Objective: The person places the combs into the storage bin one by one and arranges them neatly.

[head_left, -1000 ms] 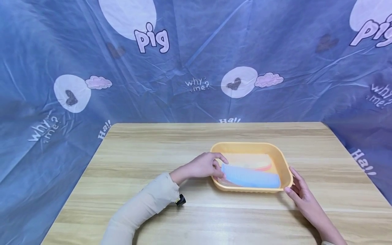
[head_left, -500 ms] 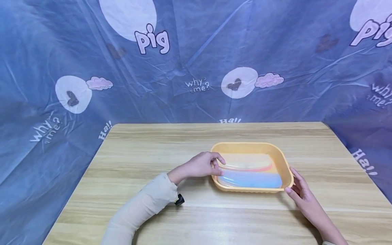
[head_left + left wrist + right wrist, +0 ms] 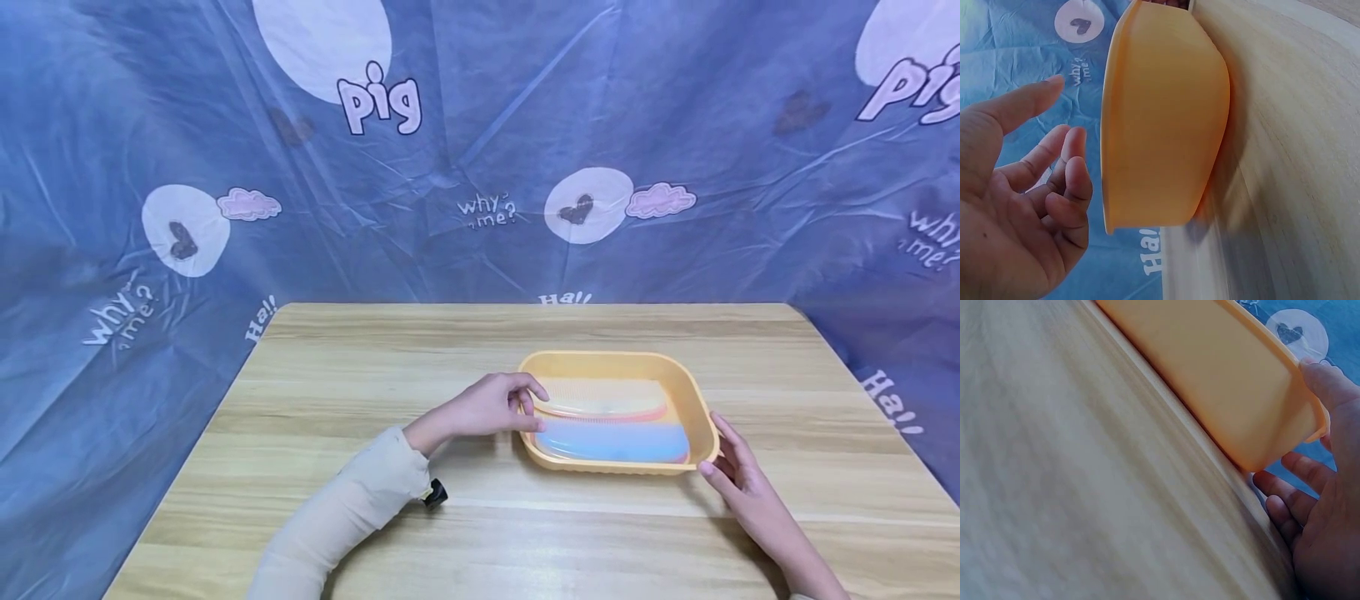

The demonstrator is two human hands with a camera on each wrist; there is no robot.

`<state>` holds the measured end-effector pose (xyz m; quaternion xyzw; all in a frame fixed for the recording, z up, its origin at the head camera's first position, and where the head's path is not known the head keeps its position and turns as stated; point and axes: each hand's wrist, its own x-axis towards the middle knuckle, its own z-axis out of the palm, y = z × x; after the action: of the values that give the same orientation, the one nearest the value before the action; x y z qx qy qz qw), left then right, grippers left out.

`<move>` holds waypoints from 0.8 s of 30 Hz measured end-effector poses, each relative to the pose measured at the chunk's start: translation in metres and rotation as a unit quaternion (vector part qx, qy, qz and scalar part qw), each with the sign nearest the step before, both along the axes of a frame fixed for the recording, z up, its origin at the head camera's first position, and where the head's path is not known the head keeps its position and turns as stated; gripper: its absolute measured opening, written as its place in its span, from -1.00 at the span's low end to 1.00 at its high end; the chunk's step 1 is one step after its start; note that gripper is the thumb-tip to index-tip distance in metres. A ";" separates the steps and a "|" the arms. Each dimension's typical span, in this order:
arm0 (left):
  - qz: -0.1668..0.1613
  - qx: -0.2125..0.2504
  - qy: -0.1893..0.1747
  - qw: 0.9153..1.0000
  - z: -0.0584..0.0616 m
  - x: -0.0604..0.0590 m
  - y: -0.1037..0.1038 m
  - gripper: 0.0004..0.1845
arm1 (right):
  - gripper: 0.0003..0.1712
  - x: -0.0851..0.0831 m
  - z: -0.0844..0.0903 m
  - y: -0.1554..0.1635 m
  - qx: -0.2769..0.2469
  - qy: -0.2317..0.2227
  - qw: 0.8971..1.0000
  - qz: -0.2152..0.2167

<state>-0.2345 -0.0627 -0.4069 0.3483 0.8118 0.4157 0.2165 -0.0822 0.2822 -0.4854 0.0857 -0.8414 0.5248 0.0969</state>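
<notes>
A yellow plastic basin stands right of the table's middle. Inside, a translucent blue comb lies along the near side and a cream comb behind it. A pinkish comb edge shows between them; the rest of it is covered. My left hand hovers at the basin's left rim, thumb and fingers apart with nothing between them, as the left wrist view confirms. At the right end, my right hand grips the basin, thumb on the rim and fingers beneath its lip.
The wood-grain table reaches back to a blue printed curtain along the back and sides. A small black object hangs at the left sleeve's cuff.
The blue comb, raised at its left end by my left hand a second ago, now lies flat in the basin. My left fingers have let go and drawn slightly left; my right hand stays put.
</notes>
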 end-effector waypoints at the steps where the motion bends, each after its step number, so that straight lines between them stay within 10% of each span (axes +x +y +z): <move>1: 0.004 0.006 -0.001 1.000 0.000 0.000 -0.001 -0.58 | -0.18 -0.001 0.000 0.000 0.000 0.000 1.000 0.000; 24: 0.130 0.065 0.014 0.989 -0.006 -0.004 -0.042 -0.73 | -0.29 -0.007 0.023 0.020 -0.010 0.013 0.999 0.037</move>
<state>-0.2382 -0.1042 -0.4131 0.2588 0.8244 0.4872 0.1267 -0.0895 0.3019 -0.4623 0.1229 -0.8308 0.5355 0.0890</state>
